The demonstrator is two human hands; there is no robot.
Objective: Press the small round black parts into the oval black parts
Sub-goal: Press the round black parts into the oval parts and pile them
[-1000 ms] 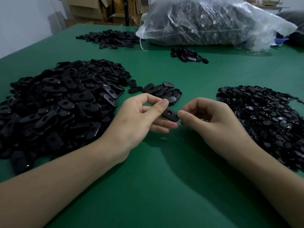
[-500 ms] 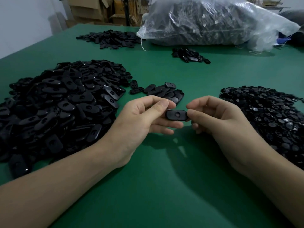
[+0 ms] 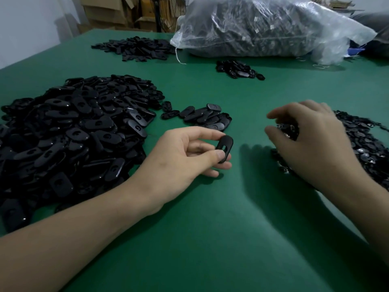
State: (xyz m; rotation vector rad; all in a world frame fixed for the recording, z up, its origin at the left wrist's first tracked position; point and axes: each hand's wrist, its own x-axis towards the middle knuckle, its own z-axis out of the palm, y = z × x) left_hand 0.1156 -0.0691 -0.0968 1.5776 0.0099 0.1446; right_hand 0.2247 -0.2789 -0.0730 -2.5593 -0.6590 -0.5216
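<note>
While the left hand [image 3: 179, 157] pinches one oval part [image 3: 225, 147] between thumb and forefinger, held on edge just above the green worktop [image 3: 210, 228], the right hand [image 3: 311, 144] sits w/ curled fingers [image 3: 275, 131] over the near edge of the round-parts pile [image 3: 362, 140] at the right; it's motion-blurred, so can't tell if the fingers are closed on anything. The oval shows a slot in its face. Left of the left hand, a big oval pile [image 3: 69, 131] covers much of the worktop, and its near edge lies close beside the left wrist. A small oval cluster [image 3: 202, 118] sits just beyond the held part, between the two hands and farther back. Further back: another small cluster [image 3: 237, 69], a flat spread of black parts [image 3: 134, 46], and a clear plastic bag [image 3: 263, 28] stuffed w/ dark parts. Cardboard boxes [image 3: 109, 11] stand behind the worktop at top left. The strip of worktop between the hands is bare except for the right hand's shadow. Both forearms enter from the bottom corners.
</note>
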